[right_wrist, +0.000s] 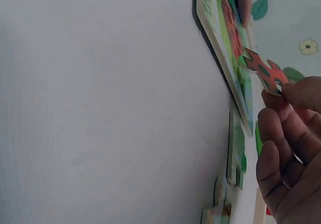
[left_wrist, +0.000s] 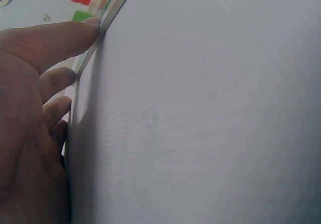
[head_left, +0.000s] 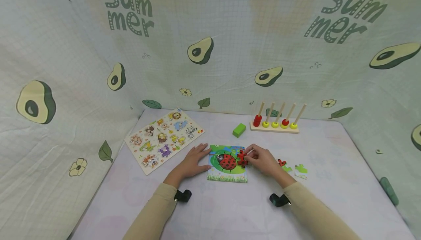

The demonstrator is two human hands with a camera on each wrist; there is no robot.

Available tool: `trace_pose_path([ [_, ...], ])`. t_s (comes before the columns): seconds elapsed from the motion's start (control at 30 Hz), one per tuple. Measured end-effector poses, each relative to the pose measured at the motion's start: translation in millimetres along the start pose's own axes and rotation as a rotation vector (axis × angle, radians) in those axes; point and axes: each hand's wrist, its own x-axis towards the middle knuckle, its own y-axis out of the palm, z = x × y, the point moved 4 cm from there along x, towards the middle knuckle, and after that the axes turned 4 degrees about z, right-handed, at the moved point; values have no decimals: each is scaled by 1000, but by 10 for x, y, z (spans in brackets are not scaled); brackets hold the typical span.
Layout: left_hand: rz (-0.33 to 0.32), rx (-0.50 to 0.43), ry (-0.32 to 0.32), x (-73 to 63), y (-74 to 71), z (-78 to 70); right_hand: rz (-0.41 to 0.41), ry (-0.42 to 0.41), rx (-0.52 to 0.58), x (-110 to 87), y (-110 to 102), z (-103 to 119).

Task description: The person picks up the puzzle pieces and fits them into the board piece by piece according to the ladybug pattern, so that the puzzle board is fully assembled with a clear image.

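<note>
A square ladybug puzzle board [head_left: 217,177] lies on the table between both hands. My left hand [head_left: 193,161] touches its left edge with straight, spread fingers; in the left wrist view the thumb [left_wrist: 70,38] meets the board's rim. Over the board's right side, my right hand [head_left: 263,161] pinches a red puzzle piece with black spots [head_left: 242,158] between thumb and fingertips. The right wrist view shows that piece [right_wrist: 266,72] tilted above the board [right_wrist: 220,48]. To the right of the right hand lie a red and green piece [head_left: 285,167] and a green and white piece [head_left: 301,170].
An animal picture board [head_left: 171,123] lies at the back left. Behind the puzzle sits a green block [head_left: 239,130]. At the back right stands a wooden peg counter [head_left: 275,129] with red and yellow beads. Printed cloth [head_left: 230,21] hangs around the table.
</note>
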Motion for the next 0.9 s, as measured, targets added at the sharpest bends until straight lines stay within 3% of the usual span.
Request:
trace_pose_path([
  [0.27,-1,7,7,5,-2,12,27,-49,12,104,216,153],
  [0.5,0,3,15,-7,-3,3,35,-25,38,150,344,238],
  [0.9,1,5,12,-9,1,10,-28,26,-41,201,450,245],
])
